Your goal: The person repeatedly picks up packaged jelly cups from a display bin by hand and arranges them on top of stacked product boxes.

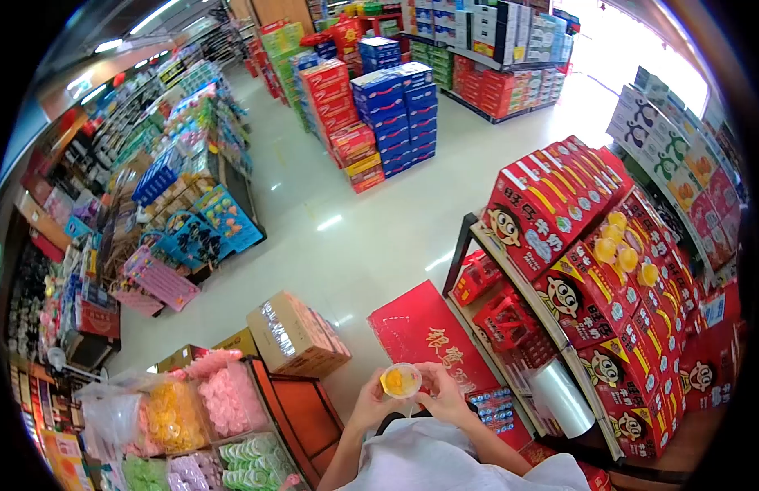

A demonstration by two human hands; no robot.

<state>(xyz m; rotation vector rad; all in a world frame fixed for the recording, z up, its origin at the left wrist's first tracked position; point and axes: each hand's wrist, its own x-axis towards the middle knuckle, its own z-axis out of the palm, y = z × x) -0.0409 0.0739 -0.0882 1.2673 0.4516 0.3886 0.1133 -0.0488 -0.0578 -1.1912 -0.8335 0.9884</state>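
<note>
A small round clear cup (406, 379) with yellow pieces inside, perhaps a fruit jelly cup, is held up in front of my body. My left hand (372, 404) grips its left side with the fingers curled around the edge. On the opposite side, the fingers of my right hand (443, 394) are closed on the rim. Below and beyond my hands lies a flat red carton (420, 327) with gold writing. Several similar yellow cups (621, 248) sit on top of the stacked red milk boxes (588, 278) to the right.
A shelf rack holding a plastic roll (563, 398) stands close on my right. At left are bins of pink, yellow and green wrapped sweets (175, 413) and a brown cardboard box (294, 334). Ahead, blue and red cartons (393, 114) are stacked on the shiny floor (314, 204).
</note>
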